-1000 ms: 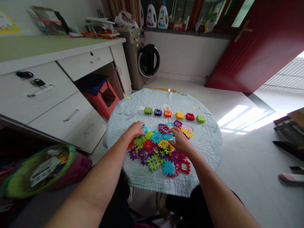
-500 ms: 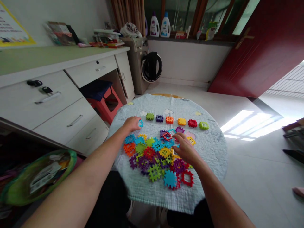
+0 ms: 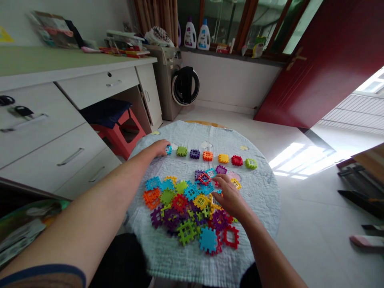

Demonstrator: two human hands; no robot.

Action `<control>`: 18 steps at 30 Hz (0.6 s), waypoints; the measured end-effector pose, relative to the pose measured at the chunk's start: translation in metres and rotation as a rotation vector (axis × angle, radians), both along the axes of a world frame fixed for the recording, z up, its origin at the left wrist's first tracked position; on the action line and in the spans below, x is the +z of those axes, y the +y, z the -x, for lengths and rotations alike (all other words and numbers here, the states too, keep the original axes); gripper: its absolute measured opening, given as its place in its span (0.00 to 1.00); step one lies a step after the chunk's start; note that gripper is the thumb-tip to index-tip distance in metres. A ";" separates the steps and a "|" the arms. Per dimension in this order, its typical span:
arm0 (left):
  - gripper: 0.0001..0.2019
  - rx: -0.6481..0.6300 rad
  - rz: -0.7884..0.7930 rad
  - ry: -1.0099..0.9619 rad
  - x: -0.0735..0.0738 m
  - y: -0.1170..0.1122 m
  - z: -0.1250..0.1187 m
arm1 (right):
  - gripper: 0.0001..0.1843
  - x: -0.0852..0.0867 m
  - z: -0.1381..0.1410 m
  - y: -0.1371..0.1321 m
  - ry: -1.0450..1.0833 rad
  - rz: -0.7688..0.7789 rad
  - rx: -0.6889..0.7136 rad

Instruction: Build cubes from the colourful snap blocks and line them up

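Observation:
My left hand (image 3: 160, 148) is closed around a light-blue toothed block (image 3: 168, 149) at the left end of a row on the cloth. Beside it the row runs on through a green block (image 3: 181, 151), a dark purple one (image 3: 195, 154), an orange one (image 3: 207, 156), a yellow one (image 3: 223, 159), a red one (image 3: 237, 160) and a lime block (image 3: 251, 163). Over the right side of a heap of flat toothed plastic pieces, my right hand (image 3: 226, 192) has its fingers apart and holds nothing. Nearest its fingertips lies a red window-frame piece (image 3: 205, 178).
A pale blue cloth (image 3: 240, 240) covers the round table. On the left are white drawers (image 3: 72, 156) and a red stool (image 3: 126, 136). Behind stands a washing machine (image 3: 165, 84) with its door open. To the right is a dark red door (image 3: 300, 68).
My left hand has moved slightly outward to the left with the light-blue block, which is now farther from the heap. My right hand stays by the heap. The whole view has shifted a little.

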State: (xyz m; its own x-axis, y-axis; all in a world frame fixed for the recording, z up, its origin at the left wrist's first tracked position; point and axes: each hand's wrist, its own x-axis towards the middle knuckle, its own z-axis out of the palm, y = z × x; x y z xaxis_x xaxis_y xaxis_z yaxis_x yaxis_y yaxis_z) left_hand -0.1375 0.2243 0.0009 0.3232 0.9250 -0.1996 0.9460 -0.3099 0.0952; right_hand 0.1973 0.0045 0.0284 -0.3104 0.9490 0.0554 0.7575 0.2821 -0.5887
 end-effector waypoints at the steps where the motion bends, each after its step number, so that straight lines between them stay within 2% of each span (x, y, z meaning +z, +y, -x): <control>1: 0.26 -0.018 0.017 0.003 -0.002 0.003 0.000 | 0.22 0.000 0.000 0.000 0.001 0.001 0.001; 4: 0.26 -0.030 0.046 0.006 -0.008 0.010 0.000 | 0.22 -0.001 0.002 0.001 0.001 0.006 0.003; 9: 0.30 0.038 0.086 0.017 -0.015 0.016 0.000 | 0.21 -0.001 0.002 0.000 0.002 0.018 0.007; 18: 0.22 -0.020 0.102 0.071 -0.010 0.018 -0.003 | 0.21 -0.004 -0.001 0.000 0.043 -0.019 0.021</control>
State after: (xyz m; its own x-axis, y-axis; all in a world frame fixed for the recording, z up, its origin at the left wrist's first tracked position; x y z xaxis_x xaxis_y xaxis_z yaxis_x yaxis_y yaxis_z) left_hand -0.1341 0.2423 -0.0089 0.3236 0.8921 -0.3154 0.9450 -0.3214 0.0606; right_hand 0.1985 0.0042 0.0242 -0.3272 0.9409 0.0875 0.7252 0.3094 -0.6151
